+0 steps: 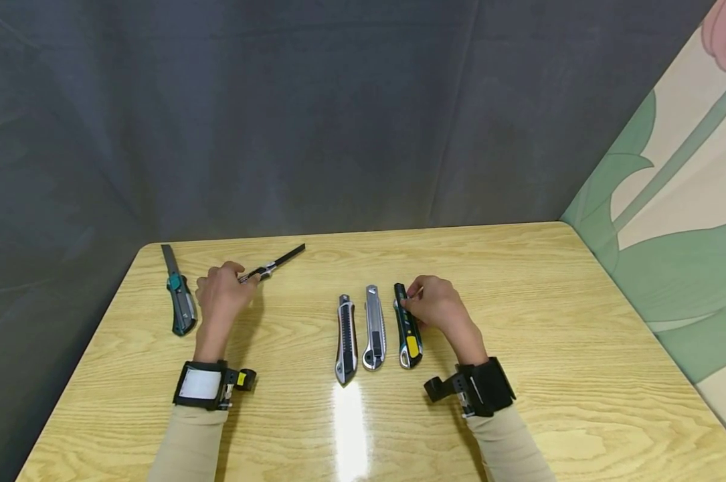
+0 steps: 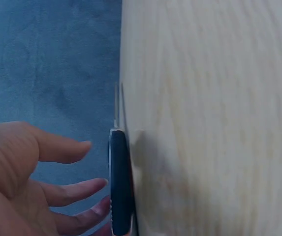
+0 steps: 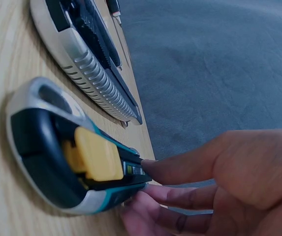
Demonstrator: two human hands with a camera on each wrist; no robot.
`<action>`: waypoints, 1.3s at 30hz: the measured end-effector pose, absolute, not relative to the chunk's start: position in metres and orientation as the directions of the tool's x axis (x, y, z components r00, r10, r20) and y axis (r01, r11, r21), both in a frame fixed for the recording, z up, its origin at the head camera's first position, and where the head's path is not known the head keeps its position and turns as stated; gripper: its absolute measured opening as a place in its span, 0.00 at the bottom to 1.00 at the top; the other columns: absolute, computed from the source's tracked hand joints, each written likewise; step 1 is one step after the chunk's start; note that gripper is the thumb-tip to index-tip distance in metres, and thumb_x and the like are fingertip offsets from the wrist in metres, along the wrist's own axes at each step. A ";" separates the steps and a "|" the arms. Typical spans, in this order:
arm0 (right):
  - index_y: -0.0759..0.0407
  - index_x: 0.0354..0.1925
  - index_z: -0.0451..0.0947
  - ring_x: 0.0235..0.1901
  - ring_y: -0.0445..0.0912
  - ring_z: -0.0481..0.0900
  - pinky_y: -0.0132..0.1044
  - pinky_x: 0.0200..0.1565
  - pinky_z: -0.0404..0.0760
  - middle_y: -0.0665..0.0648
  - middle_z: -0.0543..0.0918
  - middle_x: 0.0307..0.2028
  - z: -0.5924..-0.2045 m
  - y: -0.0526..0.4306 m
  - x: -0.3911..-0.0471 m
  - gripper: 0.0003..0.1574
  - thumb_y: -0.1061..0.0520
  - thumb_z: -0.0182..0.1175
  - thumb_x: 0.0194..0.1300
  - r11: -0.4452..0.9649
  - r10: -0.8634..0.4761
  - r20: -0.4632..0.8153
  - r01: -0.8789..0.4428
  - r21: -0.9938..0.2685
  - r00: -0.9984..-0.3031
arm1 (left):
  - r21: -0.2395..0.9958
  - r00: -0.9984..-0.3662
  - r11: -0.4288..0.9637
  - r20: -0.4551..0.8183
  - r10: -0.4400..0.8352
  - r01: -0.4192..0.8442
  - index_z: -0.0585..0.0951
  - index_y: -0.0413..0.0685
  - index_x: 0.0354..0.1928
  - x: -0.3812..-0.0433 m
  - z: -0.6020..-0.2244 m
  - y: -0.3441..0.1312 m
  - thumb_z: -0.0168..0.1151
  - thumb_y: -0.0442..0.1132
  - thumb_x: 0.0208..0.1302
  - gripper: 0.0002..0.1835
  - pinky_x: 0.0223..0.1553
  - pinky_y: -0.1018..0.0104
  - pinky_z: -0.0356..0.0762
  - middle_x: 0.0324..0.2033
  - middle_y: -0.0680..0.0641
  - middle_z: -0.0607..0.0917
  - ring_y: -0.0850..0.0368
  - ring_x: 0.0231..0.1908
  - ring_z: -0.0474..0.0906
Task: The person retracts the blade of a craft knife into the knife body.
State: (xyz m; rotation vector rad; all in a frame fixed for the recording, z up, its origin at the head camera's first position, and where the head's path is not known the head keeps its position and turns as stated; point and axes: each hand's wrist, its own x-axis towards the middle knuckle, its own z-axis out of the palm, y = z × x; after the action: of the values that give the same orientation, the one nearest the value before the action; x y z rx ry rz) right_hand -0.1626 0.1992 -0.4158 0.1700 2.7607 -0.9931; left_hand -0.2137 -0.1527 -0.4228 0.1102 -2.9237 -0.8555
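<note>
In the head view, my left hand (image 1: 223, 291) is beside a snap-off utility knife (image 1: 266, 271) whose dark blade is extended. Seen from the left wrist, its thumb is apart from that knife's dark handle (image 2: 121, 182), and the other fingertips are close against its side. My right hand (image 1: 441, 304) pinches the front end of a black-and-teal utility knife with a yellow slider (image 3: 99, 155), thumb on top and fingers at the side. That knife lies on the table, its blade not visible.
A silver utility knife (image 1: 375, 328) and a silver-and-dark one (image 1: 346, 341) lie side by side left of the right hand. Far left lies a teal-grey utility knife (image 1: 182, 301), blade out. The wooden table (image 1: 549, 321) meets a dark curtain (image 1: 338, 134) behind.
</note>
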 end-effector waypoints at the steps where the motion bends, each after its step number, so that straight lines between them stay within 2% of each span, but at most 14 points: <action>1: 0.60 0.38 0.74 0.19 0.47 0.78 0.36 0.19 0.76 0.58 0.78 0.29 -0.416 0.199 -0.163 0.13 0.53 0.62 0.60 0.769 0.040 -0.227 0.176 -0.615 -0.973 | 0.523 -0.994 0.852 0.068 -0.085 -0.037 0.73 0.34 0.53 -0.214 -0.425 -0.153 0.58 0.47 0.62 0.24 0.44 0.32 0.60 0.44 0.29 0.74 0.27 0.44 0.63; 4: 0.59 0.39 0.75 0.20 0.47 0.77 0.36 0.19 0.76 0.57 0.78 0.30 -0.415 0.200 -0.162 0.13 0.52 0.61 0.61 0.773 0.045 -0.218 0.172 -0.610 -0.975 | 0.479 -0.995 0.878 0.068 -0.066 -0.026 0.73 0.33 0.51 -0.216 -0.432 -0.155 0.60 0.43 0.60 0.23 0.42 0.33 0.61 0.41 0.29 0.73 0.27 0.41 0.63; 9: 0.57 0.40 0.75 0.21 0.46 0.76 0.36 0.20 0.76 0.57 0.78 0.31 -0.413 0.202 -0.161 0.13 0.50 0.60 0.62 0.789 0.064 -0.188 0.165 -0.592 -0.980 | 0.426 -0.993 0.905 0.101 -0.053 -0.005 0.76 0.34 0.44 -0.218 -0.436 -0.154 0.58 0.33 0.56 0.13 0.38 0.37 0.64 0.33 0.33 0.73 0.31 0.35 0.64; 12: 0.56 0.40 0.75 0.23 0.47 0.75 0.36 0.22 0.75 0.56 0.78 0.31 -0.411 0.204 -0.162 0.13 0.49 0.59 0.62 0.807 0.089 -0.153 0.161 -0.568 -0.984 | 0.421 -0.995 0.907 0.094 -0.040 0.003 0.77 0.34 0.41 -0.219 -0.435 -0.155 0.58 0.31 0.56 0.10 0.37 0.38 0.65 0.32 0.35 0.72 0.34 0.34 0.64; 17: 0.55 0.42 0.75 0.26 0.47 0.74 0.37 0.25 0.74 0.55 0.78 0.32 -0.407 0.207 -0.164 0.13 0.49 0.58 0.62 0.822 0.082 -0.085 0.115 -0.558 -0.993 | 0.435 -0.998 0.900 0.068 -0.014 0.017 0.76 0.34 0.40 -0.218 -0.434 -0.153 0.59 0.32 0.57 0.10 0.35 0.42 0.67 0.32 0.37 0.72 0.37 0.33 0.65; 25: 0.53 0.41 0.77 0.32 0.46 0.75 0.39 0.28 0.76 0.53 0.79 0.33 -0.396 0.202 -0.161 0.09 0.52 0.59 0.62 0.789 0.008 0.054 -0.027 -0.613 -0.998 | 0.505 -0.993 0.860 0.113 0.021 0.076 0.75 0.32 0.37 -0.207 -0.431 -0.143 0.61 0.34 0.57 0.10 0.29 0.49 0.68 0.31 0.37 0.72 0.39 0.32 0.67; 34: 0.49 0.39 0.79 0.30 0.43 0.75 0.38 0.26 0.77 0.48 0.80 0.34 -0.383 0.174 -0.152 0.05 0.55 0.57 0.65 0.678 -0.105 0.128 -0.165 -0.716 -0.986 | 0.636 -0.979 0.747 0.173 0.105 0.193 0.75 0.33 0.43 -0.188 -0.403 -0.105 0.62 0.34 0.59 0.13 0.31 0.55 0.68 0.33 0.38 0.75 0.46 0.32 0.68; 39: 0.46 0.39 0.79 0.28 0.42 0.77 0.39 0.23 0.76 0.48 0.82 0.32 -0.379 0.162 -0.147 0.06 0.56 0.57 0.65 0.608 -0.143 0.160 -0.214 -0.765 -0.977 | 0.652 -0.971 0.722 0.200 0.128 0.229 0.75 0.36 0.44 -0.178 -0.388 -0.083 0.64 0.36 0.59 0.14 0.32 0.55 0.69 0.35 0.40 0.75 0.49 0.33 0.69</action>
State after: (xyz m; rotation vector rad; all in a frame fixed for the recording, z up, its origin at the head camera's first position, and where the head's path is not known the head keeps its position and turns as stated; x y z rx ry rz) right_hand -0.1475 0.1616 -0.3794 -0.3212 2.8900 -1.3930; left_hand -0.1775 -0.0825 -0.3882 -0.2899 -2.7833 -1.0826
